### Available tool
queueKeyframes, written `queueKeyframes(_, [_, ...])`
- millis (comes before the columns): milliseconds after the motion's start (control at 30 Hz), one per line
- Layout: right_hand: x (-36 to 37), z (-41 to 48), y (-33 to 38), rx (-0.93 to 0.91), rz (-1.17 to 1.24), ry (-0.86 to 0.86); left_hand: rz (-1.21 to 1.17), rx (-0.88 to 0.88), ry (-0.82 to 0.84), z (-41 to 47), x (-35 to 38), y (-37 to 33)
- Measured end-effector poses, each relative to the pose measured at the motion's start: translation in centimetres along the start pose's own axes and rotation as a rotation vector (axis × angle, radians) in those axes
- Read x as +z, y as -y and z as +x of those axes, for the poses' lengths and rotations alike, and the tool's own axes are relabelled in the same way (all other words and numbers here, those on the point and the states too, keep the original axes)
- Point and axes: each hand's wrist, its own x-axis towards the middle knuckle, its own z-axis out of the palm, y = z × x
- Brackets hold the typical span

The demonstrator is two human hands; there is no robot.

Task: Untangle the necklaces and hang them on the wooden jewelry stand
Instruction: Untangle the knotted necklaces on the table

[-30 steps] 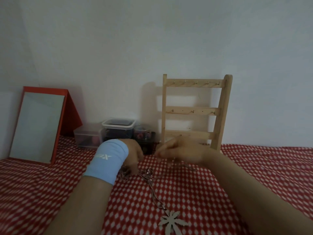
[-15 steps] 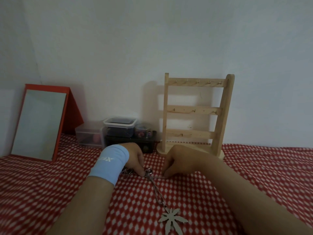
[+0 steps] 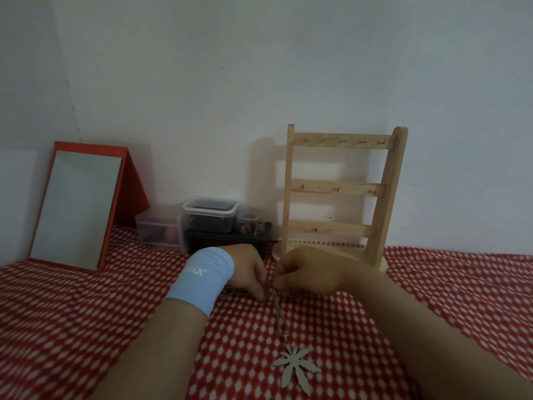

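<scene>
A silver chain necklace (image 3: 280,316) lies on the red dotted cloth, ending in a pale leaf-shaped pendant (image 3: 297,366) near the front. My left hand (image 3: 248,269), with a light blue wristband, pinches chain at its fingertips, and more tangled chain shows under its wrist. My right hand (image 3: 305,274) pinches the top of the same chain right beside the left fingertips. The wooden jewelry stand (image 3: 340,194) stands upright just behind my right hand, with three hook rails that carry nothing.
A red-framed mirror (image 3: 78,206) leans at the back left. Clear plastic boxes (image 3: 210,217) and a black box (image 3: 227,241) sit against the wall, left of the stand. The red dotted cloth (image 3: 86,313) covers the whole surface.
My right hand came down from a raised spot in front of the stand's base onto the cloth. Both hands now meet at the chain's top. The pendant stayed where it was.
</scene>
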Motion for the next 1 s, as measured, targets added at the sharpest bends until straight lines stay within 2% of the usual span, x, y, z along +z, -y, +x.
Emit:
queueKeyframes(167, [-1.1,-0.9,-0.3,0.047,0.336,0.101,-0.172,0.146,-0.115,-0.1,-0.4,0.0])
queueKeyframes(233, [-1.0,-0.8,-0.4,0.098,0.51,0.078,-0.205,0.183,-0.152,0.0,-0.4,-0.2])
queueKeyframes(333, [-0.8,-0.7,-0.5,0.147,0.623,-0.04,-0.286,0.194,-0.196,0.1,-0.3,0.0])
queueKeyframes(433, [-0.9,-0.6,-0.9,0.15,0.726,0.002,-0.424,0.231,-0.211,0.2,-0.3,0.1])
queueKeyframes(500, [-1.0,-0.7,-1.1,0.091,0.662,0.047,-0.518,0.258,-0.235,0.2,-0.3,0.0])
queueKeyframes(600, [-1.0,-0.6,-1.3,0.052,0.492,-0.046,-0.584,0.293,-0.27,0.2,-0.3,-0.4])
queueKeyframes(700, [-1.1,-0.7,-1.2,0.061,0.463,-0.121,-0.585,0.291,-0.32,0.0,-0.6,-0.4])
queueKeyframes(900, [-1.5,-0.5,-1.8,0.116,0.4,-0.33,-0.335,0.148,-0.183,-1.6,-2.1,0.2])
queueKeyframes(1000, [-1.4,-0.5,-1.6,0.099,0.524,-0.489,-0.289,0.078,-0.151,-2.1,-2.4,0.5])
